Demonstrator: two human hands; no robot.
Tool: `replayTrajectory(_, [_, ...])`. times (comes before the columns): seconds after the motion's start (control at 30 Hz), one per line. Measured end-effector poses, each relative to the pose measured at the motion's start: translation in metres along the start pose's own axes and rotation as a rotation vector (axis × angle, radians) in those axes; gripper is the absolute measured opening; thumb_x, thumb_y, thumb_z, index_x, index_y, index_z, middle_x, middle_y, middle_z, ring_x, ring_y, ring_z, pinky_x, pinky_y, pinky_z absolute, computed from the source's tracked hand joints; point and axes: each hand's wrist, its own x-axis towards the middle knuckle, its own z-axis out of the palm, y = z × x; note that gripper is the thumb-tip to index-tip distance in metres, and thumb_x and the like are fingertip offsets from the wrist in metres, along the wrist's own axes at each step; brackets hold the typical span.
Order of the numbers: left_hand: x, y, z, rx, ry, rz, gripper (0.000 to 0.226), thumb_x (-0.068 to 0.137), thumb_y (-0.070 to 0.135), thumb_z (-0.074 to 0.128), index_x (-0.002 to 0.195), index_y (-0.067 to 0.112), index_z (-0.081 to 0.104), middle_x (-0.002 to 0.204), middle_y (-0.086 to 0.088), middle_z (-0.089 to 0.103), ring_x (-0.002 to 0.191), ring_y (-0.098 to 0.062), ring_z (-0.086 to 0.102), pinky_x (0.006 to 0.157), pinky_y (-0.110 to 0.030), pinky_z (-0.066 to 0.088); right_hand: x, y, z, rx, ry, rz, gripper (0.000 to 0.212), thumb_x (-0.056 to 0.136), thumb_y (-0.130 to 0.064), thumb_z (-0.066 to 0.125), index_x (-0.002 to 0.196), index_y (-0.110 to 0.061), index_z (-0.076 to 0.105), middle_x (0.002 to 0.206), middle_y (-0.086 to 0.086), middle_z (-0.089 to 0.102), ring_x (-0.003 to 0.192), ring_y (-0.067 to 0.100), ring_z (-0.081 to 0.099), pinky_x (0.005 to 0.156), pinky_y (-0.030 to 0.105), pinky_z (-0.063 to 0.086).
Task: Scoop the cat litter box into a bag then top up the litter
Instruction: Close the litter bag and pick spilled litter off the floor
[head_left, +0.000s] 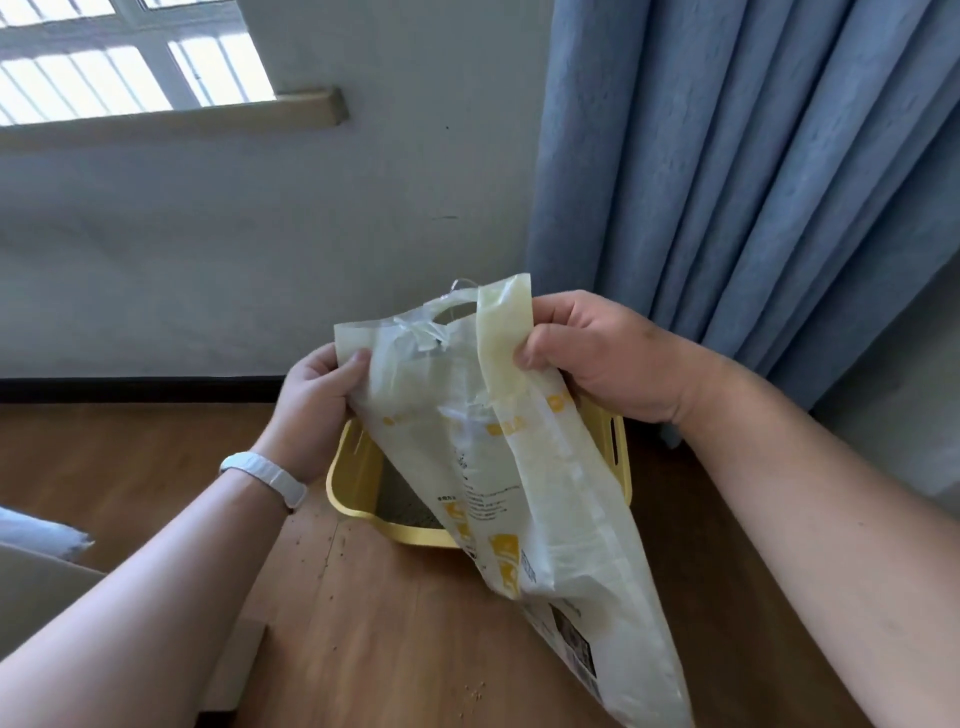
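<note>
Cream-white litter bag (524, 467) with yellow print — yellow litter box (353, 467), blue curtain (753, 156).

One head-worn wide-angle view, looking forward and steeply down along both forearms. The left hand (317, 400) and right hand (602, 358) sit close, mid-frame, gripping a bag (498, 467). Beyond lie the floor (405, 623), wall (260, 234), a tilted window (119, 62) upper left and a curtain (753, 171) at right.
</note>
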Motion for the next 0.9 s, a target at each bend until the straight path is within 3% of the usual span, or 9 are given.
replayTrajectory(0.07, [-0.006, 0.012, -0.004, -0.020, 0.022, 0.025, 0.021, 0.098, 0.012, 0.051, 0.108, 0.005, 0.068, 0.095, -0.013, 0.074, 0.081, -0.024, 0.071, 0.067, -0.035, 0.059, 0.004, -0.006, 0.000, 0.022, 0.055, -0.024, 0.035, 0.082, -0.010, 0.049, 0.112, 0.003, 0.064, 0.111, 0.032, 0.064, 0.098, 0.054, 0.059, 0.086, 0.071, 0.043])
replayTrajectory(0.13, [-0.012, 0.025, -0.011, -0.011, 0.053, 0.048, 0.019, 0.097, 0.010, 0.052, 0.105, 0.005, 0.068, 0.089, -0.010, 0.074, 0.076, -0.021, 0.070, 0.064, -0.031, 0.058, 0.011, -0.013, 0.004, 0.054, 0.078, -0.059, 0.033, 0.080, -0.011, 0.050, 0.105, 0.002, 0.067, 0.104, 0.031, 0.066, 0.092, 0.055, 0.059, 0.084, 0.069, 0.045])
replayTrajectory(0.27, [-0.022, 0.052, -0.036, 0.008, 0.157, 0.112, 0.015, 0.096, 0.010, 0.054, 0.101, 0.007, 0.068, 0.085, -0.008, 0.073, 0.073, -0.020, 0.068, 0.067, -0.031, 0.057, 0.030, -0.025, 0.027, 0.162, 0.063, -0.148, 0.023, 0.078, -0.006, 0.048, 0.086, -0.005, 0.070, 0.077, 0.011, 0.068, 0.067, 0.024, 0.062, 0.061, 0.032, 0.053])
replayTrajectory(0.33, [-0.026, 0.064, -0.055, 0.020, 0.220, 0.144, 0.013, 0.095, 0.010, 0.055, 0.097, 0.008, 0.068, 0.084, -0.007, 0.073, 0.073, -0.019, 0.068, 0.068, -0.033, 0.057, 0.039, -0.028, 0.041, 0.185, 0.067, -0.193, 0.022, 0.084, -0.001, 0.046, 0.087, -0.002, 0.068, 0.072, 0.008, 0.066, 0.061, 0.018, 0.060, 0.055, 0.026, 0.051])
replayTrajectory(0.47, [-0.023, 0.088, -0.098, 0.118, 0.277, 0.178, 0.014, 0.096, 0.015, 0.057, 0.103, 0.009, 0.068, 0.094, -0.009, 0.073, 0.082, -0.023, 0.068, 0.076, -0.039, 0.058, 0.062, -0.032, 0.072, 0.187, 0.140, -0.245, 0.021, 0.092, 0.001, 0.043, 0.099, 0.009, 0.061, 0.074, 0.012, 0.062, 0.061, 0.021, 0.056, 0.057, 0.029, 0.049])
replayTrajectory(0.57, [-0.014, 0.111, -0.128, 0.262, 0.262, 0.190, 0.015, 0.097, 0.015, 0.055, 0.104, 0.012, 0.068, 0.097, -0.008, 0.073, 0.080, -0.020, 0.069, 0.070, -0.035, 0.058, 0.081, -0.040, 0.090, 0.123, 0.222, -0.264, 0.018, 0.093, -0.003, 0.046, 0.096, 0.013, 0.055, 0.075, 0.013, 0.055, 0.065, 0.024, 0.050, 0.058, 0.032, 0.044])
replayTrajectory(0.7, [0.003, 0.145, -0.167, 0.358, 0.252, 0.239, 0.017, 0.097, 0.013, 0.055, 0.108, 0.007, 0.067, 0.097, -0.007, 0.072, 0.081, -0.018, 0.069, 0.073, -0.032, 0.058, 0.109, -0.059, 0.106, -0.050, 0.283, -0.271, 0.016, 0.093, -0.009, 0.053, 0.085, 0.001, 0.062, 0.077, 0.010, 0.062, 0.068, 0.020, 0.057, 0.063, 0.036, 0.049])
replayTrajectory(0.8, [0.015, 0.168, -0.196, 0.359, 0.283, 0.259, 0.010, 0.096, 0.013, 0.057, 0.096, 0.014, 0.067, 0.086, -0.001, 0.071, 0.072, -0.013, 0.069, 0.063, -0.026, 0.057, 0.129, -0.070, 0.122, -0.108, 0.282, -0.266, 0.019, 0.097, -0.010, 0.054, 0.085, -0.009, 0.069, 0.077, 0.000, 0.070, 0.068, 0.013, 0.063, 0.062, 0.027, 0.052])
replayTrajectory(0.9, [0.030, 0.180, -0.229, 0.380, 0.319, 0.253, 0.009, 0.096, 0.015, 0.058, 0.097, 0.015, 0.066, 0.091, -0.004, 0.071, 0.078, -0.017, 0.068, 0.070, -0.031, 0.058, 0.159, -0.075, 0.140, -0.183, 0.326, -0.251, 0.019, 0.097, -0.016, 0.056, 0.087, -0.010, 0.071, 0.086, 0.012, 0.073, 0.071, 0.024, 0.064, 0.067, 0.036, 0.054])
